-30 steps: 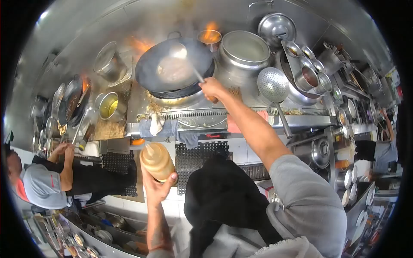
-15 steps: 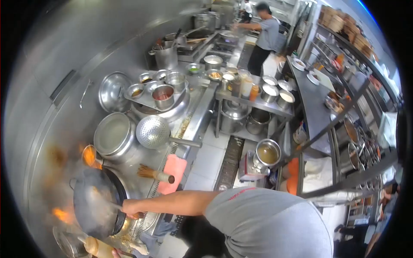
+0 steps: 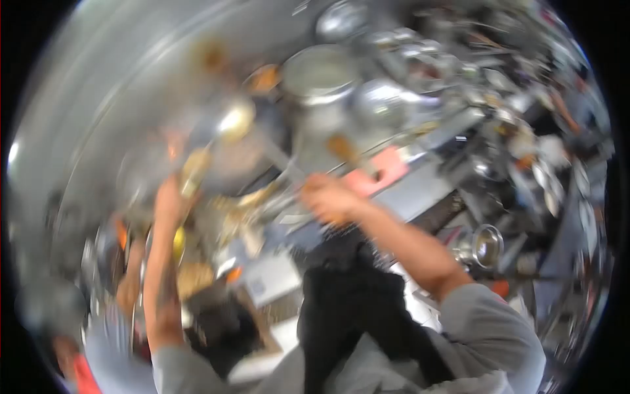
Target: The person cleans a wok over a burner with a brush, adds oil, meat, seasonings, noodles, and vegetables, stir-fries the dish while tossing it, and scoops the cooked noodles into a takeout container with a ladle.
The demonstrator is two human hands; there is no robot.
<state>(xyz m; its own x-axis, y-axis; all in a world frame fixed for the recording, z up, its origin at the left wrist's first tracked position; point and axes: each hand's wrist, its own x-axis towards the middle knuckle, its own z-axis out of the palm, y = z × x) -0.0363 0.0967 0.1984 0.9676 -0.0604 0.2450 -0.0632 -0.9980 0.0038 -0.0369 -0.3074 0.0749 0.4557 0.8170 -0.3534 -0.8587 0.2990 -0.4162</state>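
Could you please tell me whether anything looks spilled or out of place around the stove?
Possibly a spill: a messy tan patch lies on the stove in front of the wok. It looks odd because it breaks up the grey metal; the blur hides what it is. Nothing else plainly stands out.

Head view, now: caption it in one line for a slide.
Caught in motion blur: the left hand grips a squeeze bottle while the right hand holds a ladle over a wok.
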